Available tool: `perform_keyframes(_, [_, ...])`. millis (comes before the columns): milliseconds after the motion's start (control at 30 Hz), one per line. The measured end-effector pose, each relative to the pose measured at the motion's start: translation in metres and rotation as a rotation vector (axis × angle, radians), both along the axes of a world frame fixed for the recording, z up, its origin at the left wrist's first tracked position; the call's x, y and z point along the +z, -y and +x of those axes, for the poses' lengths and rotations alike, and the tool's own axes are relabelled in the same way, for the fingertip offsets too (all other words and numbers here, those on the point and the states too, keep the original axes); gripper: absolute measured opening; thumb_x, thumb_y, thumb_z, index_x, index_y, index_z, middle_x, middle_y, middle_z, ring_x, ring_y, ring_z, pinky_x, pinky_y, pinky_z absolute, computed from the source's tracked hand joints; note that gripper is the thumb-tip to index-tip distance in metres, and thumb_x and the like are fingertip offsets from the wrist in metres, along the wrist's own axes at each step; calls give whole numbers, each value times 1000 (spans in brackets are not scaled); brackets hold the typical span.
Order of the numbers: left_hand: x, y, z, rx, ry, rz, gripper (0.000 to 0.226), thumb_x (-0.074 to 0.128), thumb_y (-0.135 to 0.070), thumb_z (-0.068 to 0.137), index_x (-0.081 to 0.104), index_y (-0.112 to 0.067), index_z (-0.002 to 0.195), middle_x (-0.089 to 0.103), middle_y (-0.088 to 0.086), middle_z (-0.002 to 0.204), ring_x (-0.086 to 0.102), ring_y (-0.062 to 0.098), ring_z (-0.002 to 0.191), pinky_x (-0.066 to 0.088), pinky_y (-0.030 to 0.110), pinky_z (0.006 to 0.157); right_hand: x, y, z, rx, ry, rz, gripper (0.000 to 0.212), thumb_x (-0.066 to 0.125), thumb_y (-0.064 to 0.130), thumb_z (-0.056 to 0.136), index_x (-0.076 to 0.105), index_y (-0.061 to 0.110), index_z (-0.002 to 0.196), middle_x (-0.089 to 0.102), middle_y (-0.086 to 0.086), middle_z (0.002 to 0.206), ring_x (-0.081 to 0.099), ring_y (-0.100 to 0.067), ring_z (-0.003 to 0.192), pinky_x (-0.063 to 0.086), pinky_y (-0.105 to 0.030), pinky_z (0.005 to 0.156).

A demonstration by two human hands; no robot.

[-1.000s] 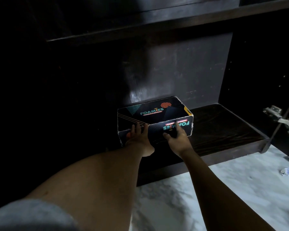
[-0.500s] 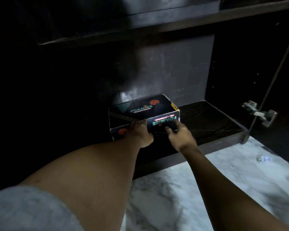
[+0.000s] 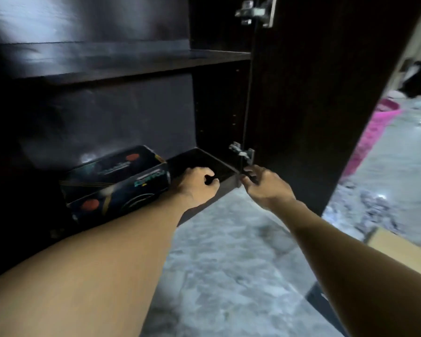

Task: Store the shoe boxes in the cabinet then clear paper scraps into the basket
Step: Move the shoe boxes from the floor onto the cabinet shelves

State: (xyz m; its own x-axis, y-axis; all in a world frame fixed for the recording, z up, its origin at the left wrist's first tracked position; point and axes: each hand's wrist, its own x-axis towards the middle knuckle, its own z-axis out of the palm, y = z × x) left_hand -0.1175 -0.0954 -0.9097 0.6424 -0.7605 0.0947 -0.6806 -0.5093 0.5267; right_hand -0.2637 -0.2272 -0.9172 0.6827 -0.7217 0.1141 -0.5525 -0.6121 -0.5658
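Shoe box (image 3: 117, 181) sitting far left on cabinet (image 3: 131, 117) bottom shelf, likely leaving room for more. Left hand (image 3: 197, 186) curling empty just beside it. Right hand (image 3: 265, 183) hanging loosely spread near door hinge (image 3: 243, 153), gripping nothing.

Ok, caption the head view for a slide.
Shoe box on the cabinet's bottom shelf, left hand and right hand clear of it.
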Motion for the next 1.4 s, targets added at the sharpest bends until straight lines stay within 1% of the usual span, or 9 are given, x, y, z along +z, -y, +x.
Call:
perform_keyframes(133, [-9,33,-51,-160,-84,-99,40,52,-54,70,72,-26,91,71,-6,84,68,19,83,57,35,80,7,10,-81,-180,-51,-53,46,48,54,93,53,34,134,63,5,131,62,-21,115,50,-37,94])
perform_keyframes(233, [-16,60,-91,-294,-156,-111,29,62,-45,79,74,-25,96,72,-3,91,67,18,83,55,29,77,3,8,-137,-334,-69,-40,46,47,55,94,53,33,135,62,1,133,64,-26,111,52,-41,93])
perform_keyframes(333, [-19,83,-135,-416,-172,-63,34,57,-55,77,69,-34,100,69,-8,93,65,18,86,55,35,83,-8,0,-191,-486,-111,-45,49,44,54,96,50,31,138,59,-2,138,59,-26,119,47,-37,93])
perform_keyframes(600, [-65,123,-250,-683,-311,213,72,54,-66,74,44,-36,139,53,-6,140,55,21,123,48,39,100,-48,-31,-310,-844,-410,77,73,45,67,90,32,26,150,44,-8,148,43,-29,133,40,-47,106])
perform_keyframes(733, [-92,136,-278,-679,-374,196,93,55,-63,76,11,-38,154,35,-1,154,41,24,136,42,35,102,-58,-34,-348,-1026,-471,165,99,39,84,80,19,22,155,28,-17,157,27,-36,145,28,-56,114])
perform_keyframes(933, [-110,138,-277,-635,-436,43,86,59,-57,86,10,-43,155,30,-10,159,42,21,137,37,26,91,-67,-33,-359,-1185,-370,273,125,39,98,61,17,20,156,35,-23,143,40,-41,131,41,-50,104])
perform_keyframes(1033, [-109,131,-267,-624,-444,43,88,59,-60,85,10,-40,155,26,-10,160,39,21,140,38,33,102,-71,-35,-363,-1119,-262,234,122,47,95,63,16,22,156,36,-20,143,44,-38,129,45,-50,103])
perform_keyframes(1200, [-114,110,-237,-484,-488,-34,83,60,-57,86,20,-34,154,39,-6,153,43,21,136,36,31,97,-93,-73,-358,-1048,123,102,106,64,77,73,20,26,154,33,-5,151,45,-23,131,48,-43,101])
perform_keyframes(1400, [-112,103,-226,-432,-486,0,39,63,-51,83,57,-34,118,66,-12,104,62,16,99,40,25,71,-102,-88,-340,-1056,401,172,108,75,69,68,25,24,153,39,0,148,44,-17,129,40,-37,106])
